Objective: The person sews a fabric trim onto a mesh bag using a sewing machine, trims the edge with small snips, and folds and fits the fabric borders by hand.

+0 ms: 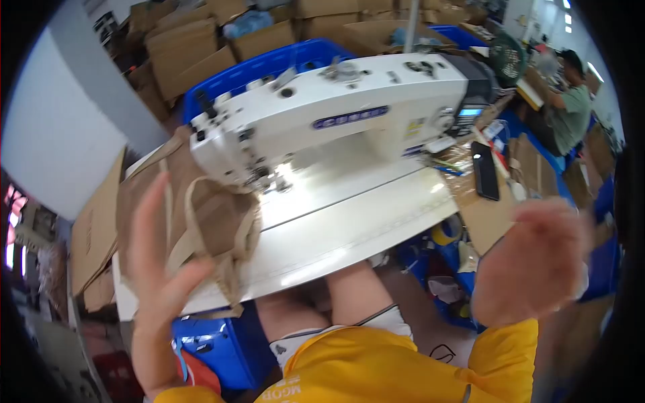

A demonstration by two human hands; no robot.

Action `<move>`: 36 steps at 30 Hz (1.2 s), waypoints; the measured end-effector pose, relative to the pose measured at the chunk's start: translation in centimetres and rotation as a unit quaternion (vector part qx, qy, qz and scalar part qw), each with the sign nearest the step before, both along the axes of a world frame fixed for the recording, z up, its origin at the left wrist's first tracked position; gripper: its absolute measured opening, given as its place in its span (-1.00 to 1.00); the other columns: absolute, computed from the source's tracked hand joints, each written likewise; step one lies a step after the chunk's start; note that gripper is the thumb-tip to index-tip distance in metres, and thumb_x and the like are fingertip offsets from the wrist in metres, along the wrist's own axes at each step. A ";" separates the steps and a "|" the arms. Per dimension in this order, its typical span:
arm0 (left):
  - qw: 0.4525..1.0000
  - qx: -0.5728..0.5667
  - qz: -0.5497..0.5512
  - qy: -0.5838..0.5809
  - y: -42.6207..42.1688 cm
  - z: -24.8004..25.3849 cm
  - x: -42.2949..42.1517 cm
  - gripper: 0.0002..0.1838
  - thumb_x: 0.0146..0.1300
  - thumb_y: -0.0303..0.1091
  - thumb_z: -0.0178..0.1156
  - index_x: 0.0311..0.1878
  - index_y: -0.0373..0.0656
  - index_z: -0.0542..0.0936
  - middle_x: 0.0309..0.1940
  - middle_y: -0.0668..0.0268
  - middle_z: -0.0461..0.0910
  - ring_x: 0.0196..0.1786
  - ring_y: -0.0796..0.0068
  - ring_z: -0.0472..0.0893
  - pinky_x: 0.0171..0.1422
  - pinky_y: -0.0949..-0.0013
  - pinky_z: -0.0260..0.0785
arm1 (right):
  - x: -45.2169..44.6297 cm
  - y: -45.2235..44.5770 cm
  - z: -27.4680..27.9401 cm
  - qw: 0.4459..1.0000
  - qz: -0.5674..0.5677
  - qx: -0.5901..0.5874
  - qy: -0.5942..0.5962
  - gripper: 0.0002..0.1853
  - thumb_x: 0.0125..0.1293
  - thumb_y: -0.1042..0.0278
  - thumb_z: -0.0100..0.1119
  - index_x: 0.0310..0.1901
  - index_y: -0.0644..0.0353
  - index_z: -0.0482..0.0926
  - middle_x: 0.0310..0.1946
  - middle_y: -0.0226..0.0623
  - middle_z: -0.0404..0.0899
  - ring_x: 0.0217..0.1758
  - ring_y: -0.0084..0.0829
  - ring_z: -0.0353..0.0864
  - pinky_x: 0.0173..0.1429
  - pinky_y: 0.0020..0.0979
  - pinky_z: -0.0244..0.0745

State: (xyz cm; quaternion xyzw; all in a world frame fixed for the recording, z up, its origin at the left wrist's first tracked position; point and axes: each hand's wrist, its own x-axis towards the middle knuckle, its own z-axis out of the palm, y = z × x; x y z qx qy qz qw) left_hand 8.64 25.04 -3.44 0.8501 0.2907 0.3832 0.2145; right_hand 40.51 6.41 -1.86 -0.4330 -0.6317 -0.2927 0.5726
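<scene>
A white sewing machine (295, 111) stands on its pale table. My left hand (161, 262) is raised with thumb and fingers apart, holding nothing. Behind it, a brown fabric bag (222, 218) with beige straps lies at the left of the machine's needle area, its straps hanging over the table's front edge. Whether the hand touches the bag I cannot make out. My right hand (531, 262) is lifted off to the right, below a black phone (484, 171). Motion smears it, so its fingers do not show clearly.
Cardboard boxes (188, 54) and a blue bin (289, 60) stand behind the machine. A roll of yellow tape (446, 230) is at the table's right edge. Below left sits a blue container (225, 346). At the far right another person (570, 111) sits working.
</scene>
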 end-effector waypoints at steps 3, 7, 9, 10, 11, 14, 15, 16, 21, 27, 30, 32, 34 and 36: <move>0.963 0.123 0.136 0.196 2.1 -5.0 -0.7 -0.29 0.00 -0.35 0.39 0.26 -0.30 0.37 0.14 0.02 0.46 0.18 0.06 0.45 0.29 0.20 0.25 | -2.6 4.7 -6.3 0.961 0.172 -0.212 0.048 -0.64 0.04 0.53 0.36 -0.08 0.29 0.55 -0.18 -0.09 0.60 -0.23 -0.23 0.59 -0.18 -0.32 0.51; 0.970 0.097 0.155 0.162 2.5 -7.3 -3.2 -0.64 -0.08 -0.59 0.26 -0.12 -0.27 0.56 -0.26 0.10 0.56 -0.27 0.12 0.54 -0.17 0.22 0.37 | -8.5 9.5 -14.1 0.811 0.311 -0.439 0.229 -0.56 0.17 0.44 0.33 0.07 0.36 0.47 -0.06 -0.13 0.58 -0.07 -0.41 0.59 -0.02 -0.46 0.52; 0.965 0.128 0.197 0.115 0.7 -5.8 -4.1 -0.71 -0.11 -0.64 0.19 -0.21 -0.27 0.55 -0.35 0.13 0.53 -0.35 0.15 0.50 -0.25 0.25 0.34 | -11.0 11.5 -16.3 0.771 0.309 -0.474 0.293 -0.48 0.15 0.39 0.37 0.13 0.36 0.43 0.00 -0.11 0.55 0.01 -0.35 0.57 0.06 -0.42 0.51; 0.957 0.158 0.234 0.065 -0.6 -4.8 -4.7 -0.76 -0.13 -0.69 0.12 -0.31 -0.26 0.55 -0.44 0.16 0.51 -0.43 0.17 0.46 -0.34 0.28 0.30 | -12.1 12.2 -16.9 0.726 0.302 -0.506 0.354 -0.39 0.13 0.35 0.41 0.18 0.35 0.39 0.05 -0.10 0.53 0.09 -0.29 0.54 0.14 -0.37 0.50; 0.952 0.182 0.239 0.057 -1.5 -4.3 -5.5 -0.75 -0.16 -0.70 0.09 -0.33 -0.26 0.55 -0.45 0.18 0.50 -0.43 0.18 0.46 -0.34 0.29 0.30 | -13.0 12.7 -17.2 0.725 0.305 -0.506 0.355 -0.39 0.13 0.35 0.41 0.18 0.35 0.39 0.05 -0.10 0.53 0.09 -0.29 0.54 0.14 -0.37 0.50; 0.964 0.140 0.221 0.050 -5.2 -3.0 -9.3 -0.75 -0.23 -0.68 0.05 -0.40 -0.25 0.54 -0.47 0.21 0.49 -0.46 0.22 0.44 -0.37 0.28 0.28 | -15.4 13.2 -17.0 0.778 0.305 -0.480 0.266 -0.13 -0.06 0.14 0.55 0.25 0.34 0.31 0.10 -0.01 0.46 0.23 -0.18 0.43 0.28 -0.23 0.37; 0.963 0.137 0.224 0.052 -6.4 -2.5 -10.4 -0.75 -0.23 -0.68 0.05 -0.40 -0.25 0.54 -0.47 0.21 0.49 -0.46 0.22 0.44 -0.37 0.28 0.28 | -16.1 13.0 -16.8 0.775 0.307 -0.483 0.267 -0.13 -0.06 0.14 0.55 0.25 0.34 0.31 0.10 -0.01 0.46 0.23 -0.18 0.43 0.28 -0.23 0.37; 0.967 0.118 0.201 0.105 -7.6 -2.1 -11.3 -0.77 -0.23 -0.63 0.11 -0.39 -0.24 0.56 -0.45 0.20 0.52 -0.44 0.21 0.49 -0.36 0.28 0.31 | -16.7 12.8 -16.8 0.803 0.315 -0.457 0.215 -0.24 -0.01 0.19 0.47 0.20 0.34 0.34 0.05 0.00 0.48 0.16 -0.09 0.45 0.21 -0.19 0.39; 0.935 -0.082 0.089 0.333 -11.1 0.1 -11.6 -0.81 -0.14 -0.45 0.21 -0.38 -0.28 0.56 -0.51 0.14 0.58 -0.43 0.21 0.55 -0.34 0.35 0.35 | -18.4 11.2 -14.4 0.820 0.386 -0.388 0.166 -0.45 0.04 0.38 0.28 0.11 0.34 0.41 -0.11 -0.04 0.54 -0.05 -0.03 0.52 0.00 -0.13 0.46; 0.972 0.083 -0.060 0.213 -12.9 -2.5 -8.2 -0.82 -0.04 -0.38 0.40 -0.36 -0.22 0.65 -0.44 0.20 0.63 -0.43 0.25 0.60 -0.27 0.26 0.45 | -21.6 12.6 -12.5 0.843 0.438 -0.282 0.135 -0.45 0.01 0.50 0.19 0.13 0.33 0.44 -0.05 -0.11 0.54 -0.08 -0.10 0.56 -0.04 -0.23 0.49; 0.989 0.113 -0.046 0.078 -12.4 0.4 -9.2 -0.85 -0.01 -0.39 0.36 -0.39 -0.24 0.62 -0.55 0.24 0.59 -0.48 0.28 0.58 -0.40 0.32 0.41 | -20.9 11.6 -15.7 0.805 0.460 -0.375 0.016 -0.49 0.01 0.49 0.18 0.09 0.31 0.47 -0.05 -0.13 0.54 -0.09 -0.13 0.57 -0.01 -0.24 0.50; 0.969 0.077 -0.235 0.020 -9.7 2.2 -9.4 -0.85 0.12 -0.36 0.24 -0.36 -0.27 0.59 -0.50 0.16 0.59 -0.42 0.21 0.58 -0.22 0.19 0.44 | -20.4 10.0 -18.5 0.764 0.458 -0.451 -0.058 -0.50 0.03 0.46 0.17 0.09 0.29 0.48 -0.08 -0.16 0.54 -0.09 -0.16 0.57 0.01 -0.23 0.49; 0.930 0.103 -0.263 0.234 -6.3 3.8 -4.7 -0.82 -0.07 -0.46 0.23 -0.31 -0.21 0.62 -0.28 0.19 0.61 -0.16 0.17 0.61 -0.20 0.29 0.44 | -20.5 8.4 -20.9 0.802 0.451 -0.380 -0.093 -0.57 0.08 0.39 0.11 0.04 0.28 0.49 -0.16 -0.18 0.51 -0.03 -0.17 0.52 0.06 -0.23 0.44; 0.933 0.053 -0.241 0.260 -3.6 -0.4 -2.3 -0.80 0.10 -0.32 0.23 -0.25 -0.22 0.65 -0.12 0.22 0.62 0.15 0.20 0.54 0.05 0.27 0.42 | -19.4 8.6 -19.6 0.852 0.395 -0.329 -0.098 -0.58 0.07 0.38 0.10 0.02 0.27 0.51 -0.17 -0.18 0.51 -0.02 -0.16 0.51 0.10 -0.22 0.44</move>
